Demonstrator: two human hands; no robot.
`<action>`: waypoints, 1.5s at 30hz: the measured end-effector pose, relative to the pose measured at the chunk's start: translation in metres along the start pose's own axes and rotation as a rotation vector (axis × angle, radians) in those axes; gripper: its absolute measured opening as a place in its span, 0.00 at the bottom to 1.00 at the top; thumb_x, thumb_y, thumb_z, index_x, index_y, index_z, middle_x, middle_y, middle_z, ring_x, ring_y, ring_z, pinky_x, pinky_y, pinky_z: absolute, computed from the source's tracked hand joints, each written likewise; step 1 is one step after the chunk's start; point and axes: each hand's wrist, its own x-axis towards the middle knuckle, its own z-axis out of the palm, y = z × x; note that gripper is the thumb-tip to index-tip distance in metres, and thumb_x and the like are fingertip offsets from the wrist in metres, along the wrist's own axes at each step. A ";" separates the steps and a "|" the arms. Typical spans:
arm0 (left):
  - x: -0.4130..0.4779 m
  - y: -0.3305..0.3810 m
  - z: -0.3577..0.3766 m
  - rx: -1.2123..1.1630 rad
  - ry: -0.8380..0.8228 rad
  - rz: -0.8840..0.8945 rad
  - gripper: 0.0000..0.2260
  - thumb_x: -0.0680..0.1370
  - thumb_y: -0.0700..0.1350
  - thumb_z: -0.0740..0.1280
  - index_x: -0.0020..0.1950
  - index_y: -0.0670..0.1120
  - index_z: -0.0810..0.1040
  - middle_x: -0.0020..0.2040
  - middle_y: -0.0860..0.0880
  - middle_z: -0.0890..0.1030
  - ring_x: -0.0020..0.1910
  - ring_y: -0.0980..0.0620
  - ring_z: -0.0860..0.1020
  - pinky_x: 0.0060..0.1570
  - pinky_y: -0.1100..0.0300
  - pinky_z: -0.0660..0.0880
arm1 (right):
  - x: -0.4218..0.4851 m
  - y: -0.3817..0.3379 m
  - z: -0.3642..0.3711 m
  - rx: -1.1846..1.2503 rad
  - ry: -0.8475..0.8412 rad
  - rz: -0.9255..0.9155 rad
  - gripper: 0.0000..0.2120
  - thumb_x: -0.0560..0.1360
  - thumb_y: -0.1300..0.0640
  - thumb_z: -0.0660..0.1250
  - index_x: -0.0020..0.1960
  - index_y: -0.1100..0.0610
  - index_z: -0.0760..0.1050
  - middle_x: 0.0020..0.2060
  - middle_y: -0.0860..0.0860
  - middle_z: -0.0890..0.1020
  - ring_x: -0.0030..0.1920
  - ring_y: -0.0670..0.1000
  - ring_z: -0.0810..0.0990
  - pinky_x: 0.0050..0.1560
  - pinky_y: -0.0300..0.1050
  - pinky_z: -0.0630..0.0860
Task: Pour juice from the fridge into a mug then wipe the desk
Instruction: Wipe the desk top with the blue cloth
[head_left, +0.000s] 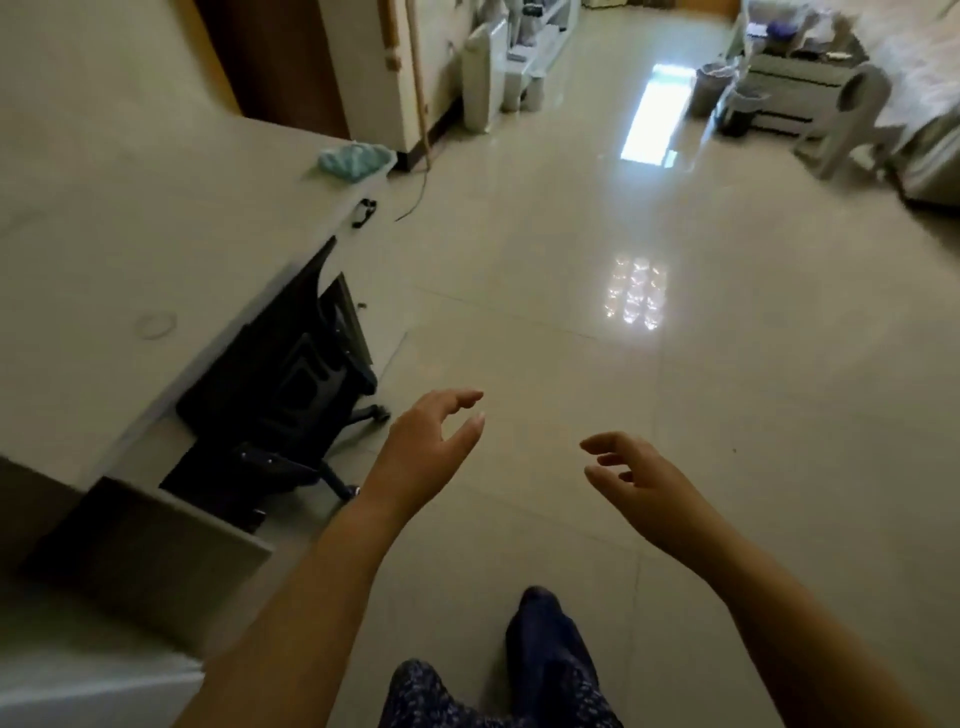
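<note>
Two empty hands held out over a tiled floor, beside a desk.

The desk (130, 218) runs along the left, with a blue cloth (355, 159) at its far corner and a black chair (291, 395) tucked under; left hand (426, 447) and right hand (639, 483) hang loosely spread, holding nothing.

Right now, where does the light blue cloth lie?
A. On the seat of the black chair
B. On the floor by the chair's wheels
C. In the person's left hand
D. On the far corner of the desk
D. The light blue cloth sits bunched on the far corner of the desk, while the left hand and the right hand hang empty over the floor.
</note>
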 end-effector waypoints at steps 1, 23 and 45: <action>0.014 -0.006 -0.006 -0.015 0.036 -0.027 0.13 0.78 0.49 0.63 0.63 0.52 0.75 0.60 0.54 0.76 0.59 0.58 0.73 0.61 0.59 0.71 | 0.025 -0.006 0.001 -0.022 -0.028 -0.033 0.14 0.77 0.48 0.61 0.63 0.46 0.69 0.61 0.46 0.73 0.57 0.44 0.73 0.59 0.46 0.74; 0.315 -0.099 -0.118 0.040 0.399 -0.311 0.14 0.80 0.52 0.61 0.64 0.50 0.74 0.62 0.54 0.74 0.55 0.65 0.72 0.49 0.78 0.65 | 0.465 -0.151 -0.003 -0.145 -0.339 -0.435 0.14 0.77 0.52 0.62 0.63 0.49 0.70 0.60 0.47 0.73 0.59 0.46 0.72 0.63 0.46 0.71; 0.609 -0.247 -0.231 0.383 0.612 -0.562 0.16 0.76 0.47 0.66 0.62 0.43 0.76 0.65 0.45 0.75 0.65 0.46 0.71 0.63 0.51 0.66 | 0.869 -0.282 0.049 -0.515 -0.341 -0.579 0.29 0.78 0.43 0.58 0.75 0.47 0.54 0.76 0.53 0.53 0.76 0.58 0.48 0.74 0.58 0.51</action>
